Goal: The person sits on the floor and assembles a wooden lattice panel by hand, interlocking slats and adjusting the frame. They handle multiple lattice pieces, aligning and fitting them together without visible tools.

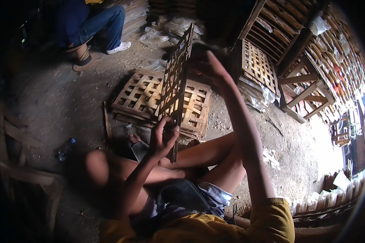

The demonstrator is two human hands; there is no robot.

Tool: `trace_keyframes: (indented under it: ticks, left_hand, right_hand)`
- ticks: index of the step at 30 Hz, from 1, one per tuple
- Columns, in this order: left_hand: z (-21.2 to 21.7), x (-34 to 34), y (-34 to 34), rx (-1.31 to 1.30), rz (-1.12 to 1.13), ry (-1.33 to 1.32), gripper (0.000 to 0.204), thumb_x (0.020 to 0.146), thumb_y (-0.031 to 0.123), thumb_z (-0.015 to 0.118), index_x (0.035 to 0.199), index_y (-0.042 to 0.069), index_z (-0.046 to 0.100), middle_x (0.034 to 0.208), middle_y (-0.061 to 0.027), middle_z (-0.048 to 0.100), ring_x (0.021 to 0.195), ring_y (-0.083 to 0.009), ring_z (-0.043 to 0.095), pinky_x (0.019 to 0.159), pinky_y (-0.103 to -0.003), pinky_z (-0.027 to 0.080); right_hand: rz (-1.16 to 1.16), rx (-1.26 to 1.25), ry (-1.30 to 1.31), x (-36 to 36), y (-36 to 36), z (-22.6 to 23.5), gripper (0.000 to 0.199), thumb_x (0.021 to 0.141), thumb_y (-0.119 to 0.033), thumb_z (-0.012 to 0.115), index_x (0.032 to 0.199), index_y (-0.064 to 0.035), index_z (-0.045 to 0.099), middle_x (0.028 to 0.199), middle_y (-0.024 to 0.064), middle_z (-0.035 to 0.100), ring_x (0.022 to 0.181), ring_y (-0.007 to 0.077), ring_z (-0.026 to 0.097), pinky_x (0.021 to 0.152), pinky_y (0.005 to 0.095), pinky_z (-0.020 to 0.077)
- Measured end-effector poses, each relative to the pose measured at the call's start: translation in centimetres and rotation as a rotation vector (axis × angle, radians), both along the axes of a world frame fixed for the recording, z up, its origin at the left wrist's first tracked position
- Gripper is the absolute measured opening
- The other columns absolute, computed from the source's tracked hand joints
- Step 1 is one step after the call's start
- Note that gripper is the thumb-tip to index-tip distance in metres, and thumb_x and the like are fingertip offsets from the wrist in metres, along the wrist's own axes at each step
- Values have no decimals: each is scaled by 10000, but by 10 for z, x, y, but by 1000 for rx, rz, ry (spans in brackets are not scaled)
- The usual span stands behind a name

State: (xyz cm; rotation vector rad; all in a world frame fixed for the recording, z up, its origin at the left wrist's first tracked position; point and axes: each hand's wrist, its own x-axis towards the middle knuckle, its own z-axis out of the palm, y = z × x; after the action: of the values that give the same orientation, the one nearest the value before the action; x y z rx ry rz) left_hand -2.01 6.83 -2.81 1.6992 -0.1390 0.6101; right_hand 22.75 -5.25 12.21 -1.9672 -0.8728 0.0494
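A flat woven bamboo lattice panel [172, 83] is held up on edge in front of me, seen nearly side-on. My left hand [165, 137] grips it near its lower end, thumb on the near side. At its upper right edge, my right hand [208, 69] has its fingers bent against the panel; their tips are partly lost in shadow. Just beyond and beneath, a stack of similar woven panels [140, 92] with wooden frames lies on the ground. The raised panel covers the middle of that stack.
More lattice panels [258, 65] lean by a wooden rack [312, 87] at the right. A person's jeans-clad leg [105, 26] is at the far left beside a round stool [83, 56]. A plastic bottle [66, 150] and a wooden frame [28, 172] are at the left. Plastic bags [154, 38] lie behind.
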Motion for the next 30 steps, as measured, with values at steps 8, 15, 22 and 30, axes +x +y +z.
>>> trace_keyframes:
  ticks: [8, 15, 22, 30]
  left_hand:
    - [1, 12, -15, -45, 2, -84, 252, 964, 240, 693, 1010, 35, 554, 747, -15, 556, 698, -90, 528, 636, -283, 447]
    - [-7, 9, -27, -84, -71, 24, 259, 968, 279, 695, 1001, 67, 549, 762, -10, 541, 633, -94, 499, 573, -274, 409]
    - [11, 12, -38, -20, -5, -135, 229, 945, 186, 714, 979, 32, 547, 763, -63, 597, 683, -148, 591, 630, -308, 478]
    - [5, 11, -34, 0, -22, -65, 266, 947, 216, 709, 1018, 24, 538, 796, -58, 576, 717, -143, 557, 666, -314, 466]
  right_hand:
    - [-47, -544, -727, -134, -54, 134, 184, 950, -147, 636, 1105, -102, 725, 980, 93, 753, 888, 259, 714, 782, 370, 555]
    - [317, -816, -1037, -237, -100, 166, 166, 905, -154, 703, 1065, -112, 698, 883, 59, 702, 796, 266, 646, 714, 382, 515]
    - [568, -860, -506, -265, -153, 192, 109, 890, -163, 733, 949, -77, 699, 779, 32, 653, 674, 240, 599, 604, 362, 478]
    - [731, -615, 106, -260, -187, 221, 161, 873, -173, 767, 816, -38, 700, 659, 0, 597, 535, 210, 546, 478, 339, 435]
